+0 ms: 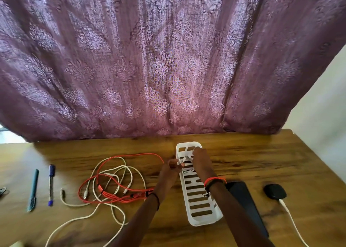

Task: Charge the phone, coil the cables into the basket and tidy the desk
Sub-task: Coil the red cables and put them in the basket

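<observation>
A long white slotted basket lies on the wooden desk, running from near me toward the curtain. Both hands are over its far end, holding a small coil of white cable. My left hand pinches the coil at its left side. My right hand grips it from above, inside the basket. A tangle of orange cable and white cable lies to the left. A black phone rests right of the basket, partly under my right forearm.
A black charger puck with a white lead sits at the right. Two pens, one teal and one blue, lie at the left. A purple patterned curtain hangs behind the desk's far edge.
</observation>
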{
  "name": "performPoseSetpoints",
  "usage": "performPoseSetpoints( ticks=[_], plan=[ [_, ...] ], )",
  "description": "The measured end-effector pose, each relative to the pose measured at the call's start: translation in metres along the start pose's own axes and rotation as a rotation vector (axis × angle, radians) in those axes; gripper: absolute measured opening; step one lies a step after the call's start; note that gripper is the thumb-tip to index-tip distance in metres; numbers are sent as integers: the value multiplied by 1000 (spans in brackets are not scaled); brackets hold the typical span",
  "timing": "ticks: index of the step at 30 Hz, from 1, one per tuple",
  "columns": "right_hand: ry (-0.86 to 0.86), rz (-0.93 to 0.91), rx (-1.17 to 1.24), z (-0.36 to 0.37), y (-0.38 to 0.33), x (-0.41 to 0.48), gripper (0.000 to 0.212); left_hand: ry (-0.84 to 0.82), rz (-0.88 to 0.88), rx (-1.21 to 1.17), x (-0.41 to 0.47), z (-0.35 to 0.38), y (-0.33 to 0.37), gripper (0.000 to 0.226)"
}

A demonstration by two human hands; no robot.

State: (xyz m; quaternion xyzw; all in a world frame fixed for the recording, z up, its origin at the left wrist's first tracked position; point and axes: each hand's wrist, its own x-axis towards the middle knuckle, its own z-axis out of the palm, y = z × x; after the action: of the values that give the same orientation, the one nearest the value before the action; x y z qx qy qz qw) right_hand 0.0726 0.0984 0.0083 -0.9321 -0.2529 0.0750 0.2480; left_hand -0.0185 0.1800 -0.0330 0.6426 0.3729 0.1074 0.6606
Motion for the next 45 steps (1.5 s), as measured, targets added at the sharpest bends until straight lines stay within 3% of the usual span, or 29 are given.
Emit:
performPoseSetpoints(
  ticks=[3,11,18,21,24,29,35,39,45],
  plan=[
    [26,-26,25,-12,-5,8,27,26,18,-16,-5,-3,2,4],
    [131,-177,29,-21,-40,-7,20,151,75,63,-21,-55,7,11],
    [-70,-365,82,21,-89,-43,21,336,217,524,-42,-149,-11,26],
    [-260,-483,-3,45,-105,-61,23,274,321,703,-52,-180,-24,40],
    [-423,-479,-121,66,-112,-74,33,163,423,842,-53,-197,-36,37],
    [-464,-475,-172,80,-118,-78,24,-32,422,1099,-48,-209,-39,39],
    [-376,-461,1,57,-131,-63,21,63,505,939,-46,-222,-26,24],
    [-231,-458,114,33,-139,-50,16,147,540,853,-42,-239,-14,16],
    [-153,-417,204,-1,-154,-32,18,131,516,841,-36,-257,6,17]
  ],
)
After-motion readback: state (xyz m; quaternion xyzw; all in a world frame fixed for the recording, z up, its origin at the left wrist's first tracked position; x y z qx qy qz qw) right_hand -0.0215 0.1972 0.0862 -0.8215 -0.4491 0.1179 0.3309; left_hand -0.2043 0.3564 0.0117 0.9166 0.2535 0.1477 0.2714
